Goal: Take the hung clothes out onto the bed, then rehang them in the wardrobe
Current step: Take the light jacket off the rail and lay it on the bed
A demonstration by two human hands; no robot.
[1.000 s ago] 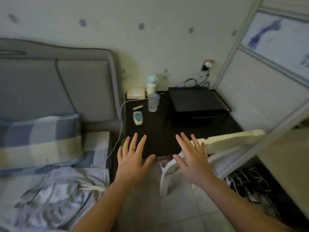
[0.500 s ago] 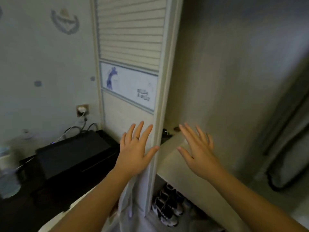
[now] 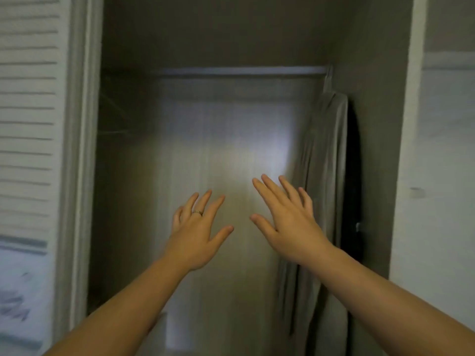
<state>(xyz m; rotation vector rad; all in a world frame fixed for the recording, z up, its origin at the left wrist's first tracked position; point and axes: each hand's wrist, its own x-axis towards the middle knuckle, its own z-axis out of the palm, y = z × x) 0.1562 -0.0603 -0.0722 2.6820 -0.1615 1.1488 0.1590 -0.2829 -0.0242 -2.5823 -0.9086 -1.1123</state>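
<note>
Status: very early, judging by what's visible. Wardrobe (image 3: 231,47) is open. Rail (image 3: 239,71) runs across the top, bare for most of its length. Clothes are bunched at the far right end of the rail, at about 3 o'clock in the view: a grey garment (image 3: 323,163) hanging from its hook, with a dark garment (image 3: 356,176) behind it against the right wall. More could be hidden behind these; frame is blurred, cannot tell the count.

Left hand (image 3: 195,237) and right hand (image 3: 290,222) are both raised in front of the wardrobe's back panel, fingers spread, palms forward, each grip empty. Right hand sits just beside the grey garment, at its 9 o'clock; contact unclear. Left hand is well apart from it, toward centre.

Louvred door (image 3: 28,124) at 9 o'clock, slid aside.

Bed not in view, so nothing confirms anything laid out there yet.

Left to do, by my read: lift hangers off the rail, carry to bed, then rehang.
</note>
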